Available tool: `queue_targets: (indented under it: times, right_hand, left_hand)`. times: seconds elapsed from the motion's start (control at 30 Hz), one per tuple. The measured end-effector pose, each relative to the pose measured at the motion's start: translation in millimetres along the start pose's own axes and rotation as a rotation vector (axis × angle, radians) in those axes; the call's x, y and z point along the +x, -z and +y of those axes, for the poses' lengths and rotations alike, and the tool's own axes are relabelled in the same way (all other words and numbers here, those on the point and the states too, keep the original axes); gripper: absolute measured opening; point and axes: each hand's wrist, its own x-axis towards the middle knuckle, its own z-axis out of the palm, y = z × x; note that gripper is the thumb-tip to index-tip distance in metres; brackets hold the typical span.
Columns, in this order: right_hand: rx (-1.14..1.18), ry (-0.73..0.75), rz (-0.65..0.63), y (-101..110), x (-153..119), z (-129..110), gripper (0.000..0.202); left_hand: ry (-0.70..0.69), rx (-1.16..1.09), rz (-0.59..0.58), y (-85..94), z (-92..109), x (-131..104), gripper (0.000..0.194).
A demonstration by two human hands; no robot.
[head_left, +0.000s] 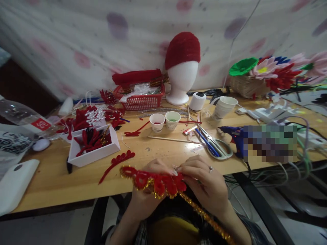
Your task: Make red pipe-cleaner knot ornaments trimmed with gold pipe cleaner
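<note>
My left hand point(146, 203) grips a looped red chenille-stem piece point(159, 185) near the table's front edge. Gold tinsel trims the lower curves of its loops. At the piece's right end, the fingers of my right hand point(211, 182) are pinched on it close to my left fingertips. A loose length of gold tinsel stem point(204, 216) trails from there down to the lower right, under my right hand. The exact spot between my fingertips is partly hidden. Just left of my hands lies a separate red chenille strip with small loops point(120, 160).
A white box of chenille pieces point(94, 158) stands left. Two paper cups point(157, 123) with small beads, scissors point(219, 148), blue pens point(208, 144) and a glue gun point(237, 136) lie beyond my hands. Behind stand a red basket point(143, 102) and a foam head point(182, 80).
</note>
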Motion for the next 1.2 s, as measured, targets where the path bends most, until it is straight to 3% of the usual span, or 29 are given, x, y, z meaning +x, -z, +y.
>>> queue_targets:
  times: [0.13,0.27,0.4,0.47,0.57,0.67,0.8,0.93,1.2]
  right_hand:
    - [0.021,0.029,-0.047,7.1,-1.3,3.9,0.023]
    - [-0.002,0.061,-0.045,12.7,-1.7,5.7,0.024]
    - [-0.016,0.071,-0.067,15.3,-2.1,8.7,0.024]
    - [-0.010,0.069,-0.064,15.2,-2.7,10.5,0.025]
    - [-0.019,0.052,-0.048,14.6,-3.2,12.6,0.027]
    - [-0.041,0.043,-0.041,13.8,-2.8,14.5,0.028]
    - [-0.054,0.049,-0.050,13.1,-1.7,16.9,0.028]
    - [-0.051,0.059,-0.063,12.1,-0.4,17.6,0.026]
    - [-0.012,0.067,-0.082,9.0,2.6,15.7,0.023]
  left_hand:
    - [-0.020,-0.088,-0.186,2.6,6.4,2.5,0.013]
    - [0.079,-0.235,-0.230,7.4,4.9,12.5,0.018]
    - [0.149,-0.241,-0.357,11.4,5.8,19.1,0.029]
    - [0.195,-0.260,-0.337,9.4,7.5,18.4,0.036]
    - [0.262,-0.304,-0.208,3.0,7.9,16.3,0.042]
    - [0.308,-0.360,-0.080,-0.6,2.0,18.7,0.037]
    - [0.373,-0.472,-0.001,0.7,-8.3,27.8,0.035]
    - [0.350,-0.482,-0.009,1.9,-8.3,33.5,0.039]
    - [0.341,-0.452,-0.060,0.8,-4.9,29.6,0.026]
